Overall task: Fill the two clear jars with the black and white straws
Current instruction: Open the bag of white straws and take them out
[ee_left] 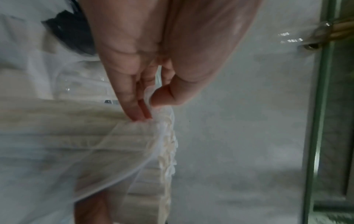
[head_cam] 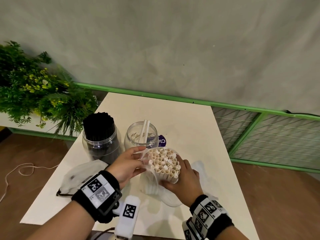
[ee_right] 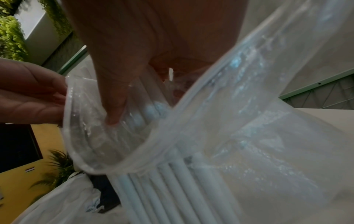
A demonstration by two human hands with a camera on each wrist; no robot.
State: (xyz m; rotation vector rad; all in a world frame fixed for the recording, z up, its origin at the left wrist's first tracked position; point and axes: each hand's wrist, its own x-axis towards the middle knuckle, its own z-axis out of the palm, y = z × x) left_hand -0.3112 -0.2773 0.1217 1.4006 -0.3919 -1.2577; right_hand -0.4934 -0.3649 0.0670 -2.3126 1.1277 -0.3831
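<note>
Two clear jars stand at the table's middle. The left jar (head_cam: 102,142) is packed with black straws (head_cam: 99,126). The right jar (head_cam: 141,137) holds two white straws (head_cam: 145,130). In front of them my right hand (head_cam: 181,181) grips a thick bundle of white straws (head_cam: 165,164) through its clear plastic bag (ee_right: 239,106), open ends facing up. My left hand (head_cam: 129,163) pinches the bag's rim (ee_left: 153,109) between thumb and fingers on the bundle's left side. The bag is peeled down around the bundle (ee_right: 172,189).
An empty plastic bag (head_cam: 81,177) lies on the white table (head_cam: 190,127) at the left front. A purple-labelled item (head_cam: 162,141) sits behind the right jar. Green plants (head_cam: 34,90) stand left, a green mesh frame (head_cam: 259,135) right. A cord (head_cam: 20,170) lies on the floor.
</note>
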